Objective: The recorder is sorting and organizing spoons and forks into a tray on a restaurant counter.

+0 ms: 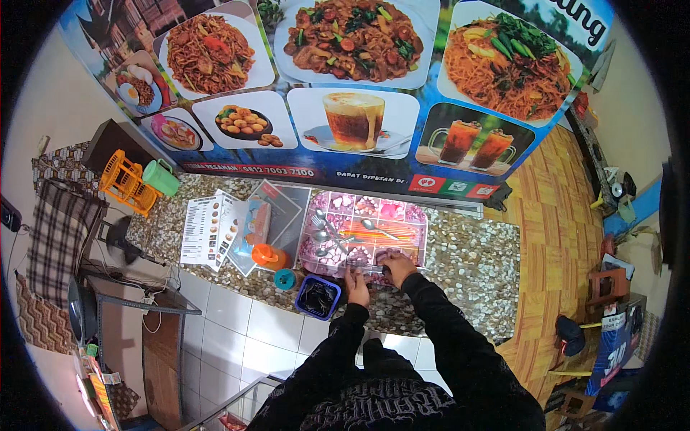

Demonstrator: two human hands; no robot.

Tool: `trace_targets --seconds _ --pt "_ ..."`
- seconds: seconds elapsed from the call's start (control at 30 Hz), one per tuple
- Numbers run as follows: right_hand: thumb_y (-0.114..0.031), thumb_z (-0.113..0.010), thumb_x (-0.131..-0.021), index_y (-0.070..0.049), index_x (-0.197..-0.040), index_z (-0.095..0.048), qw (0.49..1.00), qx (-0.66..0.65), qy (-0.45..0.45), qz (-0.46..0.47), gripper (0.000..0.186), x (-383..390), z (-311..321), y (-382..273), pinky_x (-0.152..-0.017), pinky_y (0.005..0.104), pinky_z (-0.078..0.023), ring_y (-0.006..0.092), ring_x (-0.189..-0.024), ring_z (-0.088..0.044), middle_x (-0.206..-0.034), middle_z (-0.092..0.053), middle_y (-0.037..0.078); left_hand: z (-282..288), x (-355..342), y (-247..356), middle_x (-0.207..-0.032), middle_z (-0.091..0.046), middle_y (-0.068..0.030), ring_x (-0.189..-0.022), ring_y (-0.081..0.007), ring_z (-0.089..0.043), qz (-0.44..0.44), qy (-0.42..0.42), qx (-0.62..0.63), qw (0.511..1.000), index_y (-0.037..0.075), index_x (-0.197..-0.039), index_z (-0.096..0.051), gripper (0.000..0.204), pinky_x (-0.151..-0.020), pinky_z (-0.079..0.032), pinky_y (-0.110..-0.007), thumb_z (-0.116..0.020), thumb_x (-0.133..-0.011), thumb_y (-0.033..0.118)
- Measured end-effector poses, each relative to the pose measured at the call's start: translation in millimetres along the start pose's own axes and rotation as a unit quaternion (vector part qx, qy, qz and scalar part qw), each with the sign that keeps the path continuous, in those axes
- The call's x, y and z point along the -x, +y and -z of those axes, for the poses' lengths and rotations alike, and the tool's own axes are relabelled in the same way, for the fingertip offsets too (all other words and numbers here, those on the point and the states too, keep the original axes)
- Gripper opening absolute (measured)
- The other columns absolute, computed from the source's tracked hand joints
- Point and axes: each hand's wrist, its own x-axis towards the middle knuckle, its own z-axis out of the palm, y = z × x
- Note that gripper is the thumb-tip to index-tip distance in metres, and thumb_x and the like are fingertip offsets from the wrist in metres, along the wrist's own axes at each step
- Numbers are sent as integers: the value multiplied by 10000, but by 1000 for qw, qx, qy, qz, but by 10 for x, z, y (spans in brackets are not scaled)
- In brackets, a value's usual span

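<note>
Both hands are at the near edge of a shallow pink-and-white patterned tray [411, 257] on the stone-patterned counter. My left hand [357, 286] has its fingers drawn together at the tray's front rim. My right hand [397, 268] curls close beside it, over the tray's near right part. Whatever the fingers hold is too small to make out. Several spoons [336, 235] and forks lie in the tray's left part. A bundle of orange-red chopsticks [392, 238] lies across its right part, with one spoon [379, 230] on top.
Left of my left hand stands a blue basket [318, 297] lined with black plastic. Beside it are a teal-lidded jar [286, 279] and an orange container [269, 256]. Menu sheets [207, 231], a green mug [161, 177] and an orange rack [129, 183] are farther left. A food banner [287, 161] rises behind.
</note>
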Motion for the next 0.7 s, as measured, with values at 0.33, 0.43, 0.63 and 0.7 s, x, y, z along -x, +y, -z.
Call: trace_targets --seconds 0.33,0.43,0.63,0.7 --pt "-185 -669 -854 -52 -1166 -593 999 22 16 -40 348 -28 -89 -204 -949 483 -513 354 -1196 -597 -1244 -636 189 19 -140 -203 -1139 -640 -134 -1002 -241 -633 -214 16 -273 938 37 -1364 -486 496 -888 -518 -365 -609 -888 -32" --pt "-175 -512 -943 -38 -1224 -554 996 60 -26 -63 315 -56 -84 -272 -933 482 -523 363 -1181 -608 -1208 -644 219 7 -130 -119 -1100 -653 -170 -1020 -327 -630 -309 36 -384 869 28 -1248 -572 448 -914 -509 -409 -659 -815 -46" --pt "-180 -536 -933 -47 -1214 -572 997 65 -19 -28 313 -10 -77 -296 -991 485 -493 366 -1199 -585 -1206 -644 190 60 -141 -74 -1094 -647 -180 -1024 -385 -615 -348 39 -388 853 35 -1177 -609 412 -905 -493 -438 -654 -779 -59" --pt "-181 -540 -930 -48 -1223 -573 998 58 -24 -31 324 13 -70 -287 -1004 483 -485 361 -1205 -580 -1207 -643 185 76 -148 -132 -1056 -648 -166 -985 -355 -632 -309 48 -357 880 32 -1160 -600 380 -880 -505 -427 -665 -792 -39"
